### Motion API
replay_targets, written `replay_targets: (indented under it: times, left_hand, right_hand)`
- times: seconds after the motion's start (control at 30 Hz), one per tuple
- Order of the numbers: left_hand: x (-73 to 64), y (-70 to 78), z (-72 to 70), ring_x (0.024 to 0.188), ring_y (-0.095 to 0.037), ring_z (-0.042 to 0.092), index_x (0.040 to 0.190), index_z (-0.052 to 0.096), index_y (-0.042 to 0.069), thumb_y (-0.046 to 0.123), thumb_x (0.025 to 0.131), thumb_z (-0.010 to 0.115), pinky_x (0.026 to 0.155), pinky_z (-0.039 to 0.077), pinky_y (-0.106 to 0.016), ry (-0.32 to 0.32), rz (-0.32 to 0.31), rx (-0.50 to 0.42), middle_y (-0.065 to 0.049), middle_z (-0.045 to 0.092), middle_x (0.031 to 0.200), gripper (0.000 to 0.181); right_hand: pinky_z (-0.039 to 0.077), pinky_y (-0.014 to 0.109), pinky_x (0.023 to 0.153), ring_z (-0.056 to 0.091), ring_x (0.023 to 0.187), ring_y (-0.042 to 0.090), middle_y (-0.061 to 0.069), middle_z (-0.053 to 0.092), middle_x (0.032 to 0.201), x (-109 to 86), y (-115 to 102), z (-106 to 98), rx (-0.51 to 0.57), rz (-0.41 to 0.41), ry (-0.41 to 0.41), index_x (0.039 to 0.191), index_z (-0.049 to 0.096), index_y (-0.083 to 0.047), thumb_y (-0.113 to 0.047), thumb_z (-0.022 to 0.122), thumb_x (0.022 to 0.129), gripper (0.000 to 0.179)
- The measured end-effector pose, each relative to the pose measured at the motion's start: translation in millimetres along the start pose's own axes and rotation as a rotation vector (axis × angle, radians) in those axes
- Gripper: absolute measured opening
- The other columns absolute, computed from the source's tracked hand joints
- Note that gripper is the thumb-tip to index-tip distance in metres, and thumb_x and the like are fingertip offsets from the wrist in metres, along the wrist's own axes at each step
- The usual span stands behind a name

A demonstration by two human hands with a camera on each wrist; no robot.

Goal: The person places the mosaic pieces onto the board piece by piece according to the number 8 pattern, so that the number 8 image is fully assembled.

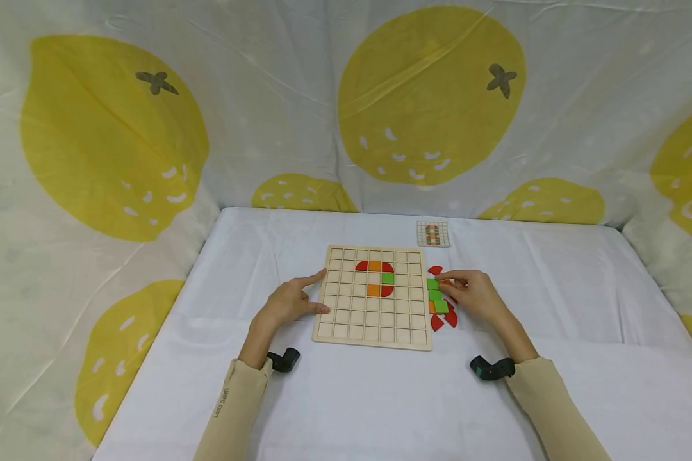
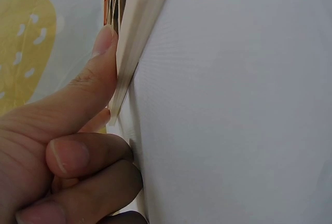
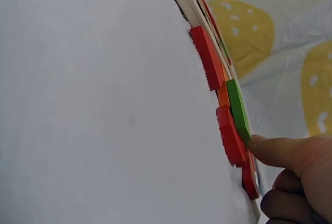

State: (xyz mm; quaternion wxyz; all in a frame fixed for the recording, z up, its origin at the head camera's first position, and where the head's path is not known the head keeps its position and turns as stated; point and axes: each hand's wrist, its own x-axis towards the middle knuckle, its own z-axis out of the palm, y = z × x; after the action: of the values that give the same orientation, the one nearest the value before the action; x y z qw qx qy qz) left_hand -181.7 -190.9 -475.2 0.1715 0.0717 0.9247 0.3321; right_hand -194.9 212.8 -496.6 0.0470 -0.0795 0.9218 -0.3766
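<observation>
A square wooden grid board point(image 1: 346, 320) lies on the table with red quarter-rounds point(image 1: 387, 267), orange squares point(image 1: 375, 266) and a green square point(image 1: 387, 278) in some cells. My left hand point(image 1: 288, 301) rests at its left edge, thumb and index finger stretched apart; the thumb point(image 2: 88, 86) lies against the rim, the other fingers curl below. Right of the board is a pile of loose pieces: green squares point(image 1: 435, 295), red quarter-rounds point(image 1: 436, 323) and orange ones. Over the pile, my right hand point(image 1: 474, 294) pinches an orange piece point(image 1: 445, 282) between thumb and index finger; the index fingertip is hidden in the right wrist view.
A small pattern card point(image 1: 432, 234) lies behind the board, to the right. White cloth point(image 1: 375, 403) covers the table, and a lemon-print curtain point(image 1: 288, 128) hangs at the back and sides. Black wrist cameras point(image 1: 492, 368) sit near both cuffs.
</observation>
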Motion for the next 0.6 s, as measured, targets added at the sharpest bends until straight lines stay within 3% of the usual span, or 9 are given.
replay_targets:
  times: [0.23, 0.6]
  left_hand:
    - [0.5, -0.2, 0.5, 0.053, -0.009, 0.028, 0.161, 0.037, 0.027, 0.037, 0.083, 0.087, 0.055, 0.029, -0.026, -0.002, -0.002, 0.001, 0.006, 0.036, 0.056, 0.094]
    - [-0.3, 0.9, 0.0, 0.054, -0.009, 0.029, 0.161, 0.037, 0.027, 0.036, 0.083, 0.087, 0.055, 0.029, -0.026, -0.011, -0.010, -0.005, 0.006, 0.036, 0.056, 0.094]
  right_hand:
    - [0.034, 0.024, 0.058, 0.046, 0.072, 0.019, 0.001, 0.050, 0.069, -0.5, 1.0, -2.5, -0.026, 0.005, 0.015, 0.116, 0.079, -0.009, -0.021, 0.076, 0.095, 0.024]
    - [0.032, 0.024, 0.058, 0.043, 0.067, 0.018, 0.001, 0.046, 0.067, 0.8, 3.7, -4.8, -0.037, -0.001, -0.013, 0.118, 0.079, -0.010, -0.021, 0.077, 0.094, 0.026]
